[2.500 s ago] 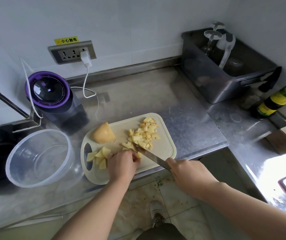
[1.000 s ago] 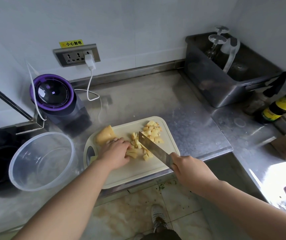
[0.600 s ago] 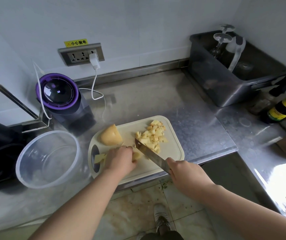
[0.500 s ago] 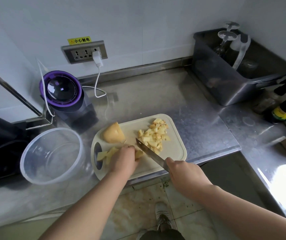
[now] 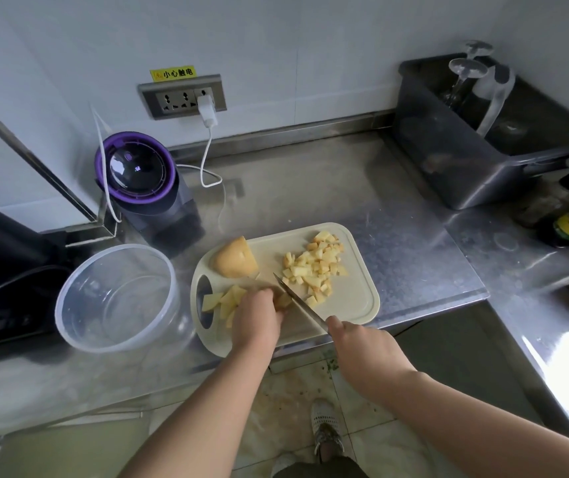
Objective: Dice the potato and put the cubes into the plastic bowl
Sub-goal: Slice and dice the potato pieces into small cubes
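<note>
Head view: two hands over one cutting board [image 5: 357, 307]. The left hand [image 5: 257, 319] curls down on a few potato strips [image 5: 221, 300], pinning them. The right hand [image 5: 365, 350] grips the one knife [image 5: 302, 305], blade angled down just beside the left knuckles. One uncut potato chunk [image 5: 236, 259] sits at the board's far-left corner, and one heap of cubes [image 5: 314, 267] lies right of the blade. One plastic bowl [image 5: 117, 298] stands on the worktop [image 5: 310, 188], left of the board.

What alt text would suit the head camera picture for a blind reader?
From above, a person's right hand cuts with a knife into potato pieces that the left hand holds on a pale cutting board. Diced cubes and an uncut potato chunk lie on the board; an empty plastic bowl stands left of it.
</note>
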A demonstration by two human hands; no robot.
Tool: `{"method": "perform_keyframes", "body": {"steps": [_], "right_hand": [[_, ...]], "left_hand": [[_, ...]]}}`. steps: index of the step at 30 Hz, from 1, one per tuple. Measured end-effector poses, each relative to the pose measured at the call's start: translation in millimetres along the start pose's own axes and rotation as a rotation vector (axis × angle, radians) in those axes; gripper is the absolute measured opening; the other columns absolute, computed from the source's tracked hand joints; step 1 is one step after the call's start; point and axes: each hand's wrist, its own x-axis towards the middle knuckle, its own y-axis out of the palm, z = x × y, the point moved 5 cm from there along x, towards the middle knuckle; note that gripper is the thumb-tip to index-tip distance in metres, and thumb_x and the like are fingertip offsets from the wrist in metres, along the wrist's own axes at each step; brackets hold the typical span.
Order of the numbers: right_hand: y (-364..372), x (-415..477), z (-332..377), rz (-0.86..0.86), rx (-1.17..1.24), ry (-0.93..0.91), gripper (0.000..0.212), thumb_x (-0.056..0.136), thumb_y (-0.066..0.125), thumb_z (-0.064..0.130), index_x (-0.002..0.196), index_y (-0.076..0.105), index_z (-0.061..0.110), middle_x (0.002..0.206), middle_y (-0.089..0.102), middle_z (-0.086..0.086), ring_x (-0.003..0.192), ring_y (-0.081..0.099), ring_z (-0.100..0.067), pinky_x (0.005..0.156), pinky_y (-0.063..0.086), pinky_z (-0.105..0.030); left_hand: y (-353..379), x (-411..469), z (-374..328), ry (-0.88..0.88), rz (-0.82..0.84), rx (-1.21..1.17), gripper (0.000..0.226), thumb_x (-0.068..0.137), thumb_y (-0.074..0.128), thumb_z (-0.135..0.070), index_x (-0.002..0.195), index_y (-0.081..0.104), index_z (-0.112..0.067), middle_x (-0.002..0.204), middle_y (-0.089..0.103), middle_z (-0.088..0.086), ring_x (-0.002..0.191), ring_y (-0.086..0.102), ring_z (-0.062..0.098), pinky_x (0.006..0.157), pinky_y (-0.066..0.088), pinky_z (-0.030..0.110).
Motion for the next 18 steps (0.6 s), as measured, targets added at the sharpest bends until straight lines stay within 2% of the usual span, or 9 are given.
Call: {"method": "perform_keyframes", "body": {"steps": [3, 6, 12, 18], "right_hand": [[-6.5, -0.8, -3.7, -0.016, 0.027, 0.018, 0.031, 0.085, 0.04, -0.005, 0.106, 0.036, 0.017, 0.078, 0.048, 0.001, 0.054, 0.042, -0.018, 0.045, 0.028, -0.028], [-14.1, -5.7, -1.7, -0.072, 0.028, 0.007, 0.028, 0.087, 0.04, -0.004, 0.099, 0.029, 0.019, 0.072, 0.043, 0.003, 0.049, 0.036, -0.016, 0.043, 0.023, -0.027], [-10.6, -9.6, 8.8, -0.034, -0.007, -0.013, 0.037, 0.083, 0.04, -0.007, 0.113, 0.037, 0.014, 0.079, 0.045, 0.0, 0.052, 0.035, -0.017, 0.044, 0.023, -0.03], [-8.1, -8.7, 10.6, -0.026, -0.01, -0.018, 0.04, 0.082, 0.041, -0.009, 0.116, 0.037, 0.012, 0.073, 0.035, 0.003, 0.053, 0.033, -0.015, 0.045, 0.023, -0.029]], "left_hand": [[0.0, -1.9, 1.1, 0.0, -0.016, -0.04, 0.025, 0.091, 0.061, -0.026, 0.114, 0.066, -0.016, 0.112, 0.065, 0.001, 0.1, 0.063, 0.021, 0.074, 0.046, 0.026], [-1.2, -4.7, 0.8, 0.003, -0.03, -0.107, 0.024, 0.091, 0.06, -0.024, 0.113, 0.067, -0.02, 0.112, 0.068, -0.001, 0.101, 0.064, 0.019, 0.078, 0.047, 0.025], [0.3, -7.0, 4.4, -0.042, -0.019, -0.143, 0.02, 0.087, 0.064, -0.024, 0.105, 0.068, -0.019, 0.104, 0.069, 0.0, 0.096, 0.065, 0.019, 0.077, 0.049, 0.026], [0.2, -6.1, 3.6, -0.032, -0.019, -0.11, 0.019, 0.088, 0.065, -0.024, 0.105, 0.067, -0.016, 0.106, 0.067, 0.002, 0.098, 0.064, 0.02, 0.076, 0.044, 0.025]]}}
